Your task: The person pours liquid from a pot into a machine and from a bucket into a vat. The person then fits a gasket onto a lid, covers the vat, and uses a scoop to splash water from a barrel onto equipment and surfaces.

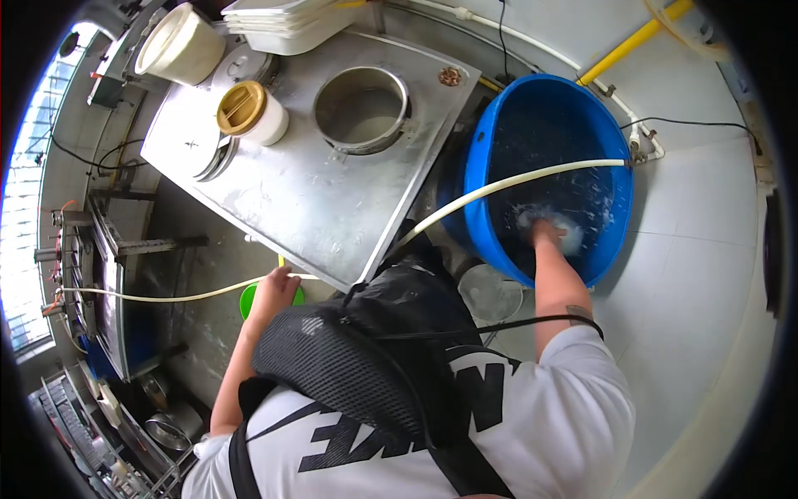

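Clerk: Head view, right side. What is listed?

Checker: Blue tub [477,179], one, stood on the floor beside the table [307,224]. Dark water [540,133] is contained in it, broken by white froth around the right hand [544,229]. That hand is dipped into the water near the tub's near end; whether anything is grasped below the surface cannot be told.

Clerk: And across the tub?

Checker: Cream hose [515,179], one, stretched over the tub from the wall pipe towards the table's corner. A clear bucket [490,291] is placed on the floor, near the tub.

Clerk: The left hand [276,291]?

Checker: Held low, near the table's near corner, fingers partly curled, in front of a green bucket [248,301]. A thin hose [166,298] is run up to it from the left; whether it is gripped or only passed behind cannot be made out.

Clerk: On the table?

Checker: Metal pot [349,91], round, uncovered, pale contents seen inside. White tub with brown lid [271,125], one, set left of the pot. Cream bucket [187,50], large, at the far left corner. White trays [283,29], stacked, at the far edge. Brown heap [450,76], small, right of the pot.

Clerk: Clothing?

Checker: White shirt [573,391], black lettering; a black bag [341,358] is worn across it.
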The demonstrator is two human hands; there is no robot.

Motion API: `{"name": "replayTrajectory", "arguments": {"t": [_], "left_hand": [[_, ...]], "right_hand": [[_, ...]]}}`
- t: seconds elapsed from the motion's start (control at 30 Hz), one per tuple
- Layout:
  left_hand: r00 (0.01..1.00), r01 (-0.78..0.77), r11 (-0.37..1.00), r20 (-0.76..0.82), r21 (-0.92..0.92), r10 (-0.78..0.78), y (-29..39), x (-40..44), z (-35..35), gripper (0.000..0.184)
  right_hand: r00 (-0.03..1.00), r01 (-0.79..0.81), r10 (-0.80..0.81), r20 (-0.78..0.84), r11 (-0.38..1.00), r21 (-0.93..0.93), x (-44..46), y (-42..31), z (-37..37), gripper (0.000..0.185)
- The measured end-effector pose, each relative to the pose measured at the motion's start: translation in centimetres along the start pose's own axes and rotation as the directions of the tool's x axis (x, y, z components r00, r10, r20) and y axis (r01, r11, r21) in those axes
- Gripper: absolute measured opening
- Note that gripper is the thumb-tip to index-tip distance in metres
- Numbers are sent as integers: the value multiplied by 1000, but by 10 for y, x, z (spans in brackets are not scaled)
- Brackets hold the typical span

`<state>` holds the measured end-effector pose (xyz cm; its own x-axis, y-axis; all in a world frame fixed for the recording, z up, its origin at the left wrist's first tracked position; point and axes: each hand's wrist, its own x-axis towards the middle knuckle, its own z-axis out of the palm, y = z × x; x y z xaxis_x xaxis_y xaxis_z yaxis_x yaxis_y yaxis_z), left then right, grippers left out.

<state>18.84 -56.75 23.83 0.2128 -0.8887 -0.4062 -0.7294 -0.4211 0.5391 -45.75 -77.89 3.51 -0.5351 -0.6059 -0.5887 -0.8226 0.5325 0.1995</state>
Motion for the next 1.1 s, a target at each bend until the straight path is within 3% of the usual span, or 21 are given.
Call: {"name": "replayTrajectory", "arguments": {"t": [0.03,0.07,0.13,0.2,0.23,0.33,0.43,0.47,0.5,0.53,0.57,0.63,0.67,0.73,0.8,0.87,0.97,1.0,1.03,1.07,1.1], "left_hand": [[1000,0,1000,14,9,-1,-5,-8,6,41],[996,92,996,21,22,-92,-9,-15,12,41],[982,183,982,38,49,-185,-7,-25,22,42],[967,243,968,66,54,-246,6,-29,25,44],[953,272,951,99,145,-287,28,-26,20,45],[972,202,966,91,163,-219,38,-19,21,46],[979,147,980,122,133,-164,50,-5,21,44],[987,103,991,112,80,-112,52,1,22,44],[992,64,996,107,55,-70,69,5,19,43],[991,40,998,122,51,-46,69,12,18,43],[990,-54,996,132,73,44,68,21,17,42],[974,-194,980,128,43,187,79,33,16,41],[961,-248,969,127,10,245,88,39,16,39],[937,-299,947,149,-122,315,101,56,21,39],[881,-409,906,209,-112,424,120,73,28,40],[784,-550,821,245,-150,570,146,81,45,44],[638,-635,729,360,-254,681,199,75,75,44],[615,-637,744,446,-205,650,225,66,84,46],[567,-632,700,417,-332,710,234,59,101,48],[567,-541,751,495,-378,658,249,48,117,52],[556,-444,797,571,-410,604,264,37,133,57]], "right_hand": [[983,122,-101,150,983,-139,-8,-2,-9,65],[983,116,-94,160,984,-137,5,5,-2,65],[964,254,-264,34,949,185,32,18,30,56],[960,267,-279,-6,913,308,61,23,60,49],[961,265,-277,-15,898,351,74,24,73,47],[887,428,-400,-232,900,82,105,31,95,44],[738,491,-542,-402,840,-231,115,47,96,42],[746,471,-523,-413,852,-228,108,46,84,42],[841,416,-280,-463,881,224,90,39,65,43],[915,304,-33,-402,712,633,66,35,45,44],[910,292,-4,-414,714,636,38,33,25,44],[895,339,116,-430,450,826,-24,39,-15,41],[885,337,148,-442,453,826,-49,48,-31,41],[827,542,176,-534,6,841,-102,69,-54,30],[764,615,249,-596,1,789,-178,92,-86,19],[707,706,243,-664,-179,686,-243,116,-99,18],[639,753,335,-692,-90,652,-351,142,-117,24],[590,763,367,-719,38,645,-389,146,-121,22],[539,757,390,-747,164,632,-421,149,-120,21],[534,752,405,-742,175,636,-449,154,-114,21],[545,639,421,-725,352,685,-474,161,-108,24]]}}
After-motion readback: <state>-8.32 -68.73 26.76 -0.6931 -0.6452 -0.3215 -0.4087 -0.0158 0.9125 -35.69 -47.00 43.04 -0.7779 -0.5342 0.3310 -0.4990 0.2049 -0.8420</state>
